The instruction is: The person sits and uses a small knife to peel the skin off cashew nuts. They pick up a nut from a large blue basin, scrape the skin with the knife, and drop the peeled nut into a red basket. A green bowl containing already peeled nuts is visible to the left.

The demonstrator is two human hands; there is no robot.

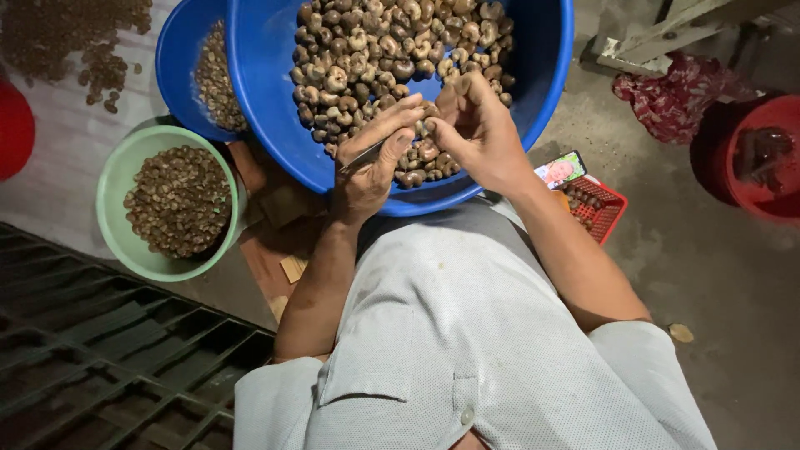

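Watching the head cam feed here and the setup makes a lot of sense once you look at it. The big blue basin (275,108) sits right up against the person's lap, heaped with unshelled cashew nuts (375,50), so both hands can work over it and anything dropped falls back in the pile. The left hand (371,162) is closed around a thin metal blade (360,158), pinched between thumb and fingers with the tip pointing toward the other hand. The right hand (475,133) is curled tight on a single nut (429,112), held just in front of the blade, so the two hands are together, pretty much touching at the fingertips above the near edge of the basin. To the person's left there's a green bowl (112,187) of smaller brown pieces, within easy reach, and a second blue tub (179,58) tucked behind the big basin with more of the same. On the right, a small red basket (602,208) rests on the concrete floor, and a red bucket (775,117) stands further off.
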